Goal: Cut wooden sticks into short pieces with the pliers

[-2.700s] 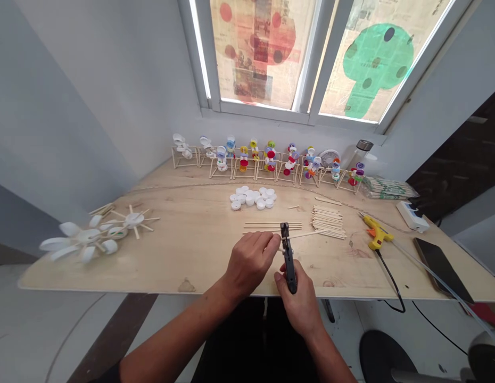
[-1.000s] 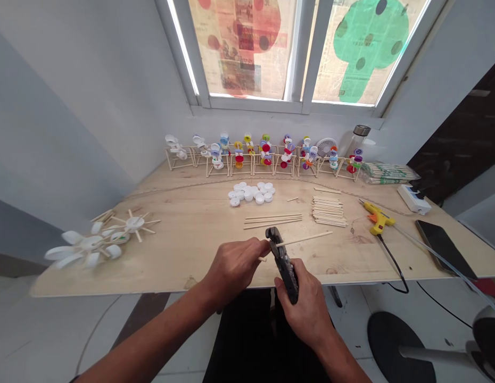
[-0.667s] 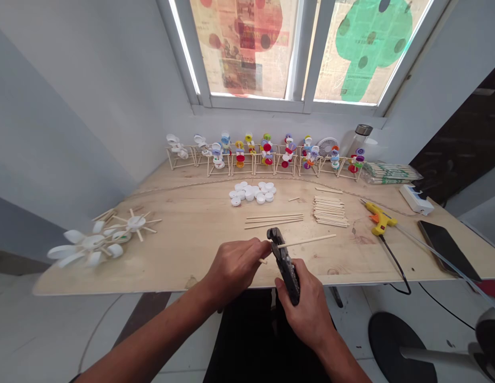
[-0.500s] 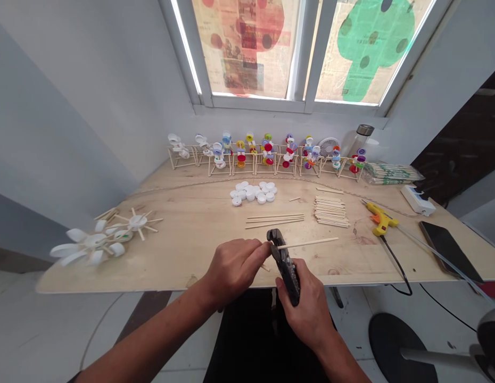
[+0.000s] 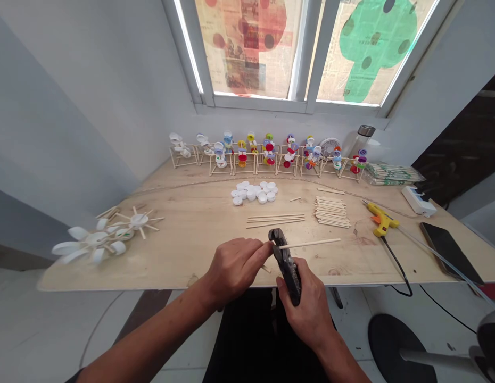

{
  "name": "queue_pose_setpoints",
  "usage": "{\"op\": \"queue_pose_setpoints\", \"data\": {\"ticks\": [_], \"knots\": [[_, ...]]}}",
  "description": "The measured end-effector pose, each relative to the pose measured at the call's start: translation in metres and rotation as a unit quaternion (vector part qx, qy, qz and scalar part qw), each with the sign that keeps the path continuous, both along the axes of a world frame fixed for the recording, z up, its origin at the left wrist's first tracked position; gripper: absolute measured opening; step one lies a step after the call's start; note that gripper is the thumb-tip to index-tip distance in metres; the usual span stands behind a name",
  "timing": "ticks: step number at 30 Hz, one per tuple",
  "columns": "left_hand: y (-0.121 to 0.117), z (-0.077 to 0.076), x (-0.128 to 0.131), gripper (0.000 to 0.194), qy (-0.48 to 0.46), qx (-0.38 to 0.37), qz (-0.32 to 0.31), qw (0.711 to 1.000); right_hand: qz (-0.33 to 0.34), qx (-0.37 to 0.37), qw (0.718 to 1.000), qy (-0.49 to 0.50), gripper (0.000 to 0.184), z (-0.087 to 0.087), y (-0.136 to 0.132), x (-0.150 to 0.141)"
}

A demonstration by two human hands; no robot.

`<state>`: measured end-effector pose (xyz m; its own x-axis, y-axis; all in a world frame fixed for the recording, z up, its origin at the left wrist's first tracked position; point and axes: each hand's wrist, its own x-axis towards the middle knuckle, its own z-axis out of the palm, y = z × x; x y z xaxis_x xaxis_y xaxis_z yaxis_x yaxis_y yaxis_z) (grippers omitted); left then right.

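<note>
Black pliers (image 5: 288, 268) gripped in the right hand (image 5: 308, 299) could, if tilted, splinter the wooden stick (image 5: 315, 243) the left hand (image 5: 234, 268) apparently pinches beside them.

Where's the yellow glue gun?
The glue gun lies on the right side of the table, between the stick pile and the black phone.

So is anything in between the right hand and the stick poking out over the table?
Yes, the black pliers are. The right hand holds their handles, and the wooden stick is up at their jaws.
</note>
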<state>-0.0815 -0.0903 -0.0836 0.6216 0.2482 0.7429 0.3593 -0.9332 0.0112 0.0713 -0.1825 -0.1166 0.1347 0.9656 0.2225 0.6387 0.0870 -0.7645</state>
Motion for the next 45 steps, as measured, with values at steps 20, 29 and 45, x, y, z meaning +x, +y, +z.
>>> {"op": "queue_pose_setpoints", "data": {"ticks": [20, 29, 45], "knots": [[-0.0002, -0.0022, 0.0043, 0.014, -0.013, -0.034, 0.004, 0.999, -0.006, -0.005, 1.0, -0.001, 0.014, -0.0011, 0.0032, 0.0007], [0.0006, -0.0016, 0.003, 0.012, 0.001, -0.016, 0.009, 1.0, -0.011, -0.002, 1.0, -0.011, 0.013, -0.0021, 0.0016, -0.0002], [0.0003, -0.003, 0.0039, 0.013, -0.006, -0.026, 0.011, 1.0, -0.012, 0.019, 1.0, -0.011, 0.012, -0.0021, 0.0021, -0.0018]]}}
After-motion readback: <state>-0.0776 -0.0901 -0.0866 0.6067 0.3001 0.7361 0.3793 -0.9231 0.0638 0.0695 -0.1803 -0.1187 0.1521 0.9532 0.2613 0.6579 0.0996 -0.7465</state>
